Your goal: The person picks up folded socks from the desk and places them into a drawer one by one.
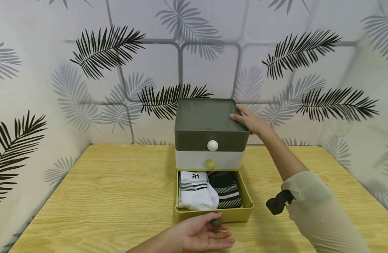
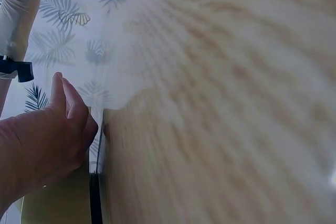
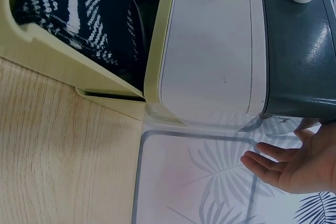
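Note:
A stacked drawer box stands on the table, with a dark grey-green top drawer (image 1: 194,140), a pale middle drawer (image 1: 190,160) and a yellow-green bottom drawer (image 1: 236,215) pulled out. Inside the bottom drawer lie white socks (image 1: 197,200) beside black-and-white patterned socks (image 1: 223,184). At its front, my left hand (image 1: 197,233) holds the dark round knob (image 1: 216,222) between thumb and fingers, palm turned up. My right hand (image 1: 252,123) rests on the right edge of the box's top; in the right wrist view, its fingers (image 3: 268,166) extend loosely beside the dark drawer.
The wooden table (image 1: 118,189) spreads to both sides of the box. Behind it hangs a leaf-patterned curtain (image 1: 149,70). A black wrist camera (image 1: 277,203) is strapped over the right sleeve (image 1: 323,211).

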`<state>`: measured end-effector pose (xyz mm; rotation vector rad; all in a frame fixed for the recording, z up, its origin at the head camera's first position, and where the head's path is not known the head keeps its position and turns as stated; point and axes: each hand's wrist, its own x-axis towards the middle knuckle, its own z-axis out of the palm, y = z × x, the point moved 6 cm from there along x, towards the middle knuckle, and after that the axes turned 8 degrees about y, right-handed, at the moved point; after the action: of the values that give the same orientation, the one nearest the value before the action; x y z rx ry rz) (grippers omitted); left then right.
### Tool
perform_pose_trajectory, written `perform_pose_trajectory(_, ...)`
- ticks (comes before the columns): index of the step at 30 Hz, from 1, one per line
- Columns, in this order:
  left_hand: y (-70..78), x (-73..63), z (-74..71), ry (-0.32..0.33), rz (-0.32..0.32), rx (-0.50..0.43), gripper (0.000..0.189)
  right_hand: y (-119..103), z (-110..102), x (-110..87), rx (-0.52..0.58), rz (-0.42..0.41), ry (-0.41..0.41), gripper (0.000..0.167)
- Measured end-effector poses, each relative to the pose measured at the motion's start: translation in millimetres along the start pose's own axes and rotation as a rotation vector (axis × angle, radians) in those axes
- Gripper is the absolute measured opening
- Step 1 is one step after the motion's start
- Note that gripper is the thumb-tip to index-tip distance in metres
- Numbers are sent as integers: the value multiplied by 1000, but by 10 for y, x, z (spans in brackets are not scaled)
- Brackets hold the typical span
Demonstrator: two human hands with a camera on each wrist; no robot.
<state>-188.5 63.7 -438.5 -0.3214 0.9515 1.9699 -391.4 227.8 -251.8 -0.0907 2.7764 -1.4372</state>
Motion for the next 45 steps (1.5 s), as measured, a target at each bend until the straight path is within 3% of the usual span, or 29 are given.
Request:
perform_pose_trajectory(11, 16, 55, 45, 26, -6, -30, 30, 10, -2, -15, 2, 0, -3, 74)
perform_pose_trajectory(23, 73, 69, 30, 29, -10, 0, 29, 7, -26, -19, 4, 8, 1, 74)
perform_pose_trajectory(27, 67, 7, 34, 4, -44, 90, 33, 14, -30, -13, 6, 6, 1, 74)
perform_pose_trajectory(31, 115, -149, 88, -88, -33, 334, 44, 15, -16, -2, 13, 3, -8, 74)
perform_pose_trajectory(33, 203, -239, 137, -127, 51, 465, 42, 18, -11, 6, 8, -2, -10, 74)
perform_pose_trajectory(34, 271, -275, 171, -133, 127, 537, 39, 17, -19, 6, 8, -4, -11, 75)
perform_pose_trajectory(35, 358, -306, 212, -133, 232, 613, 34, 15, -29, 7, 7, -6, -8, 75)
perform_pose_trajectory(37, 583, -372, 289, -66, 526, 880, 23, 15, -48, 8, 4, -8, -2, 75)
perform_pose_trajectory(39, 793, -438, 349, 102, 878, 1305, 15, 12, -53, 4, 3, -9, -1, 74)
perform_pose_trajectory(41, 933, -491, 373, 396, 1192, 1785, 11, 11, -40, -1, 5, -4, -2, 74)
perform_pose_trajectory(42, 970, -507, 367, 551, 1295, 1967, 11, 12, -32, -2, 4, -2, -2, 74)
perform_pose_trajectory(43, 984, -506, 353, 661, 1352, 2102, 14, 13, -22, -3, 5, -1, -3, 74)
perform_pose_trajectory(45, 989, -466, 296, 792, 1338, 2286, 23, 14, -5, -2, 10, -2, -6, 74)
